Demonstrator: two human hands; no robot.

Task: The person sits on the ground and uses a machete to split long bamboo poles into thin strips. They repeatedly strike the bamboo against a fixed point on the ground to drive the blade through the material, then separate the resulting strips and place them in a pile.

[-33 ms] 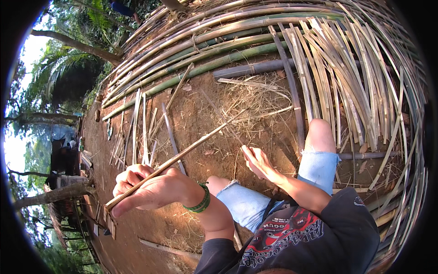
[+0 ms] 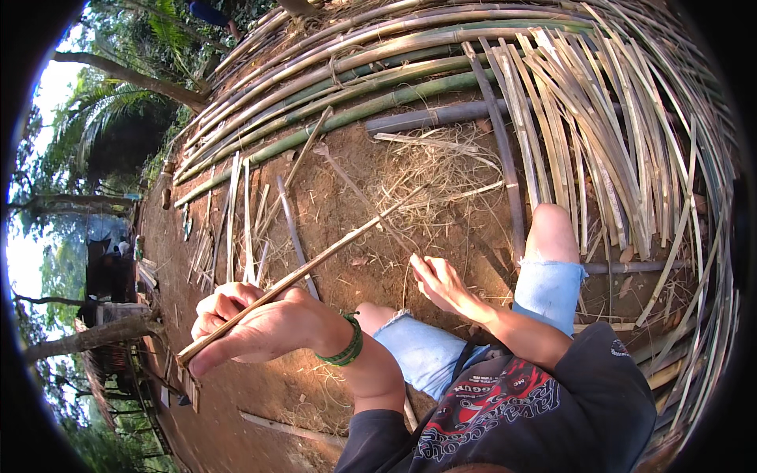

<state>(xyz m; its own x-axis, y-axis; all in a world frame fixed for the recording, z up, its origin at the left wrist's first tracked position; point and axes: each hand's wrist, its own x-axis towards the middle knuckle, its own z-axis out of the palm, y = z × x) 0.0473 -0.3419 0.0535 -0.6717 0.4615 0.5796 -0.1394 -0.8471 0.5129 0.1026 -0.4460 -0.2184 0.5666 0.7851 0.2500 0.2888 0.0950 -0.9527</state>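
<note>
A long, narrow bamboo strip (image 2: 339, 246) runs slantwise across the view. Closed round its near end is my left hand (image 2: 264, 319), thumb along the strip and a green woven band on the wrist. The strip's far end reaches over a heap of fine shavings (image 2: 441, 169). My right hand (image 2: 441, 284), in front of my knees, has its fingers closed on the end of a long, thin, blade-like thing (image 2: 356, 192). That thing slants up and left past the strip, brownish and partly smeared, so its kind is unclear. Whether the two touch where they cross, I cannot tell.
Bamboo poles (image 2: 378, 67) lie in rows at the far side. Many split bamboo strips (image 2: 591, 134) rest over a dark pole (image 2: 505, 150) at the right. More loose strips (image 2: 234, 217) lie on the bare soil at the left. Trees (image 2: 126, 79) stand beyond.
The blade-like thing in my right hand has swung left, showing longer and wider. My right hand has shifted slightly left. The left hand and the bamboo strip have barely moved.
</note>
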